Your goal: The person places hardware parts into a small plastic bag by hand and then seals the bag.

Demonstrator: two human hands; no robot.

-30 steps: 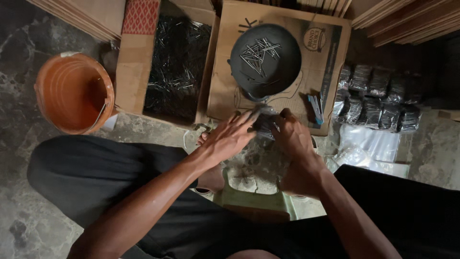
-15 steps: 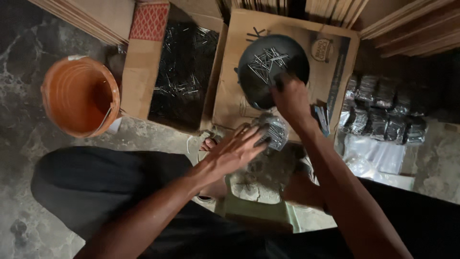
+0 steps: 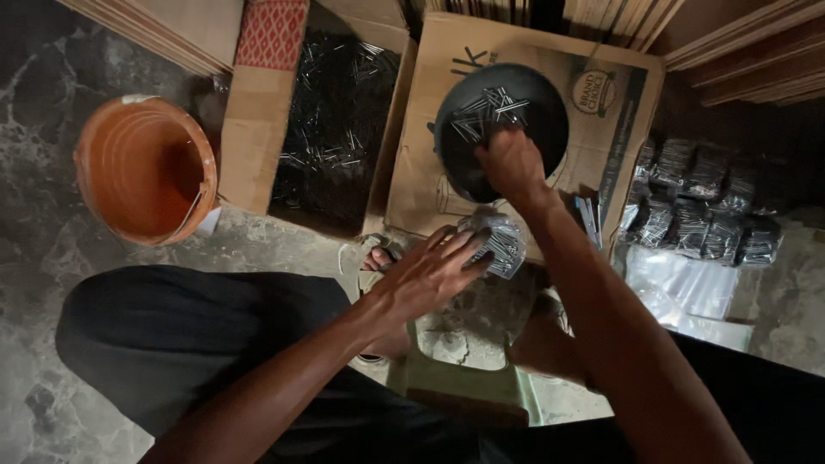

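- While the left hand (image 3: 427, 273) presses its fingers over a small clear packet of nails (image 3: 498, 241), holding it just beyond the fingertips, the right hand (image 3: 510, 161) reaches into the black bowl (image 3: 550, 129), its fingers curled down onto the loose nails (image 3: 485, 112); whether they pinch any cannot be told.
- Sharp nail points could prick either hand, since the right fingers dig among crossed nails and the left ones bear on a thin bag.
- Nails could slip from a loose pinch on the way from the bowl to the packet and scatter on the cardboard sheet (image 3: 421, 172) under the bowl or the stone floor (image 3: 51, 232).
- Packet film could tear, or its mouth could close, under the left fingers' pressure.
- Right fingertips are hidden behind the knuckles; the packet's opening is covered by the left fingers.
- To the left of both hands, an open carton of nails (image 3: 335, 129) lies dark and an orange bucket (image 3: 142, 167) stands well apart; its contents cannot be made out.
- Right of the right hand, filled packets (image 3: 700, 202) sit in shadow, hard to count.
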